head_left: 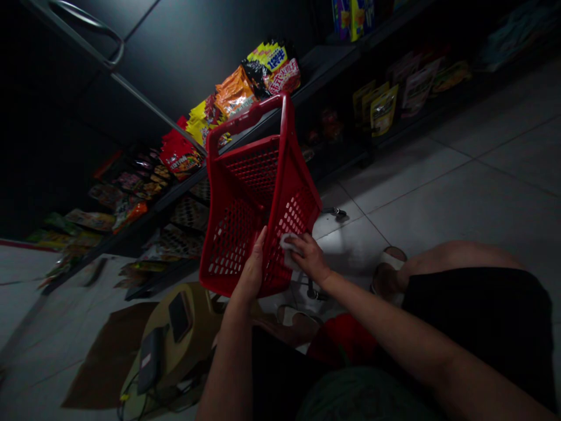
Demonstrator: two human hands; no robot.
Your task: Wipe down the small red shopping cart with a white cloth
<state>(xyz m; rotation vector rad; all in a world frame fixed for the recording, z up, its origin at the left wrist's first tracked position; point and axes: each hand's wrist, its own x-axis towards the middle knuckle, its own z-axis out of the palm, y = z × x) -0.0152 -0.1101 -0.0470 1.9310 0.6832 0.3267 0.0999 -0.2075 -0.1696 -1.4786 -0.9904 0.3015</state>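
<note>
A red plastic shopping cart (280, 152) with perforated walls and a tall handle stands tilted in view before me. My left hand (252, 266) grips its near side wall, the thumb pointing up along the rim and the other fingers mostly hidden. Pinched in my right hand (312, 257) is a white wipe (291, 245), pressed against the outer face of the cart's perforated wall. Whether the wipe is cloth or paper I cannot tell. Small black casters (339, 214) show beneath the cart.
Behind the cart runs a dark shelf (333, 55) with bagged snacks (236, 93) and hanging pouches (383, 111). A yellowish stool (197, 301) at lower left carries a phone (179, 316) and a dark device (150, 359) with cables. Flattened cardboard (105, 356) lies on the tiled floor (438, 175).
</note>
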